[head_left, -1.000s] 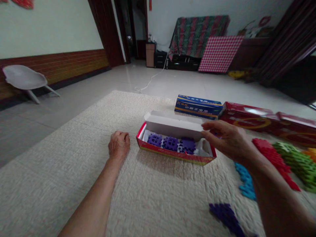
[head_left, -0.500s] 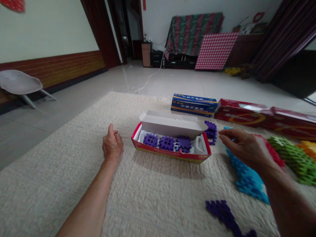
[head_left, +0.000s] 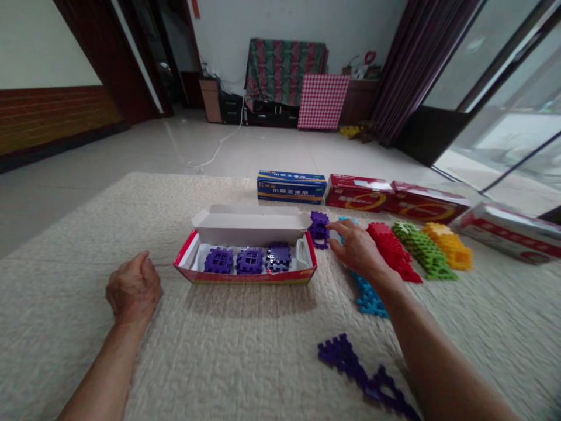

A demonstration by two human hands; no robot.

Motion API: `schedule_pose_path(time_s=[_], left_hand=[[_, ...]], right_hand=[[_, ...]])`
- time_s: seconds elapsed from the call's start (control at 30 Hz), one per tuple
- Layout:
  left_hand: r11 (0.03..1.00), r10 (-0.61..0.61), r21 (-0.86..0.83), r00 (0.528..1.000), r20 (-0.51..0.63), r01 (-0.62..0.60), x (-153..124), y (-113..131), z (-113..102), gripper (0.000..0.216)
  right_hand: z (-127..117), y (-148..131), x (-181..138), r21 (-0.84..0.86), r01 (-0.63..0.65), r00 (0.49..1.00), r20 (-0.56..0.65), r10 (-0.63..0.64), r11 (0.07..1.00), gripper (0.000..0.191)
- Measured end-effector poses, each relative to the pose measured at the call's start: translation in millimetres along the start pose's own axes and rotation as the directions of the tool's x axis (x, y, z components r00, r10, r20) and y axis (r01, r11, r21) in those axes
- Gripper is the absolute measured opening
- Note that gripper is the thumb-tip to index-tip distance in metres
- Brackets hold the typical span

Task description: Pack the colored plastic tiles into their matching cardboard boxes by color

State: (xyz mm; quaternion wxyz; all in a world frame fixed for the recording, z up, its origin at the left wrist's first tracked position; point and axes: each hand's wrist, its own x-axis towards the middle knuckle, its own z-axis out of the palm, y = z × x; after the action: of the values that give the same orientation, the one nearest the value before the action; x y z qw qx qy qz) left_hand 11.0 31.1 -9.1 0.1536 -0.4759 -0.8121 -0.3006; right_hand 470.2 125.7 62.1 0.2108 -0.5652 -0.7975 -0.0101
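An open red box [head_left: 245, 275] with a white lid flap lies on the cream rug [head_left: 245, 339]; three purple interlocking blocks [head_left: 248, 259] sit inside it. My right hand [head_left: 357, 248] reaches just right of the box, fingers spread over a row of blue blocks [head_left: 367, 297], fingertips close to a purple block [head_left: 319, 226] by the box's far right corner. My left hand [head_left: 132, 287] rests loosely curled on the rug left of the box, holding nothing I can see.
Rows of red blocks [head_left: 391, 250], green blocks [head_left: 421, 250] and yellow blocks [head_left: 451, 245] lie to the right. A purple strip of blocks [head_left: 359, 371] lies near me. A blue box [head_left: 291, 186] and red boxes [head_left: 397, 197] stand behind; another box [head_left: 512, 233] at far right.
My right hand left the box's lid flap and dropped to the right onto the blue blocks near the purple block. The view turned right. My left hand stayed on the rug.
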Motion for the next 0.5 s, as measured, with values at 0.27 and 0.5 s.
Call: schedule_pose_path(time_s=[0.27, 0.5], left_hand=[[0.999, -0.038, 0.031, 0.999, 0.016, 0.038, 0, 3, -1, 0.042], [0.998, -0.033, 0.053, 0.999, -0.011, 0.034, 0, 6, 1, 0.039]], right_hand=[[18, -15, 4, -0.262, -0.082, 0.995, 0.038, 0.095, 0.962, 0.036], [26, -16, 6, -0.301, -0.054, 0.996, 0.054, 0.073, 0.952, 0.031]])
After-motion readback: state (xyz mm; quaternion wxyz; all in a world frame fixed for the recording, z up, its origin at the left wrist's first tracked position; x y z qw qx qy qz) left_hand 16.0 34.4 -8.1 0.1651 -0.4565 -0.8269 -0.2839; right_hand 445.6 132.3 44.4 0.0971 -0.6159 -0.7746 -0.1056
